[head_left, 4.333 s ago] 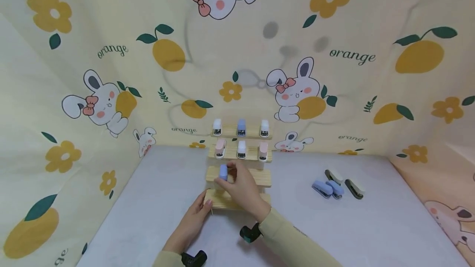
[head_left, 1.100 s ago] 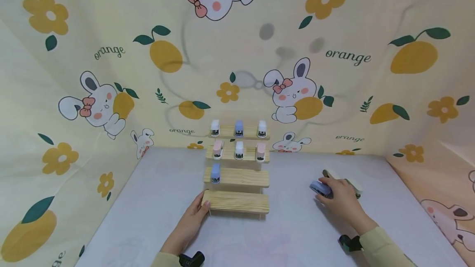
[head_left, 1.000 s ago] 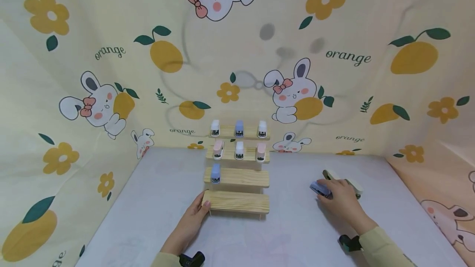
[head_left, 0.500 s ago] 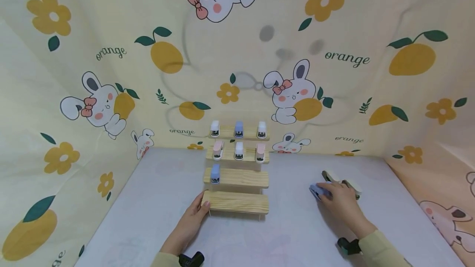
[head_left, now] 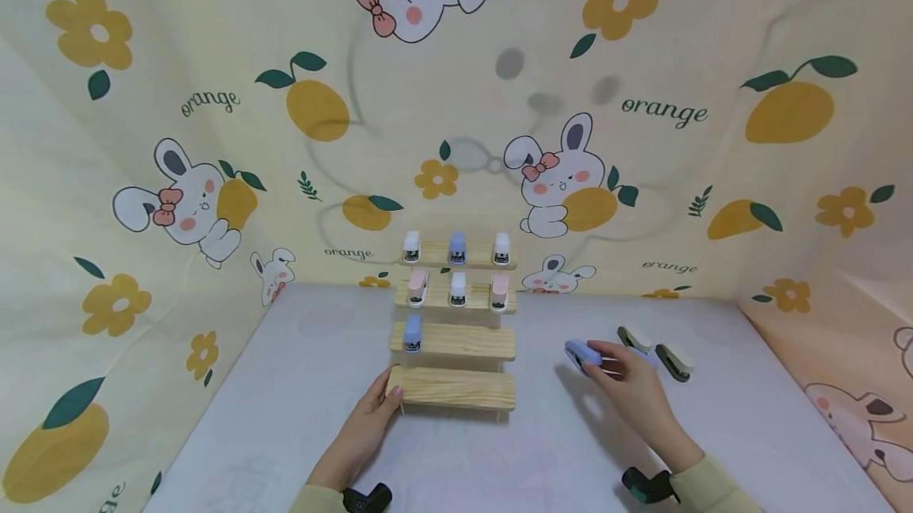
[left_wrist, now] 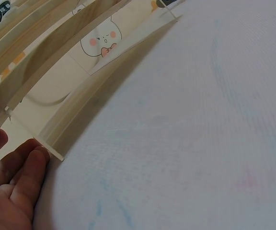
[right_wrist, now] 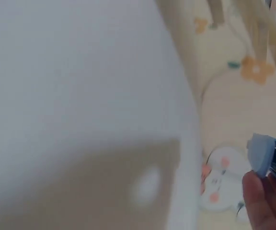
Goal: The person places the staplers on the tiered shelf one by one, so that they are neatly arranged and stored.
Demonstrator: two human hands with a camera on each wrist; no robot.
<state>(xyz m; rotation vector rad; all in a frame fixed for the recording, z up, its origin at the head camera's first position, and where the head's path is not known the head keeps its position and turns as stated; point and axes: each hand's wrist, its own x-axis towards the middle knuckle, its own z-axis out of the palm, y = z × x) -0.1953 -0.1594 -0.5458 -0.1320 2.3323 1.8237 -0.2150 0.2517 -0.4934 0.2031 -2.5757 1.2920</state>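
In the head view my right hand (head_left: pixel 633 394) pinches a blue stapler (head_left: pixel 581 354) above the table, right of the wooden tiered rack (head_left: pixel 452 388). The same stapler (right_wrist: pixel 261 154) shows at the right edge of the right wrist view, between fingers and thumb. My left hand (head_left: pixel 371 418) grips the left end of the rack's lowest shelf; the left wrist view has its fingers (left_wrist: pixel 28 177) by a thin leg. One blue stapler (head_left: pixel 413 334) stands at the left of the third shelf. White, blue and pink staplers fill the two upper shelves.
Two pale staplers with dark undersides, one at the back (head_left: pixel 633 338) and one to the right (head_left: pixel 674 362), lie on the table. Another blue stapler (head_left: pixel 644 356) is partly hidden behind my right hand. A printed cloth backdrop (head_left: pixel 456 101) rises behind the table.
My right hand earlier set a blue stapler on the third shelf, then reached to the pile at right. It now has another blue stapler lifted and moved left. The left hand stays at the rack.
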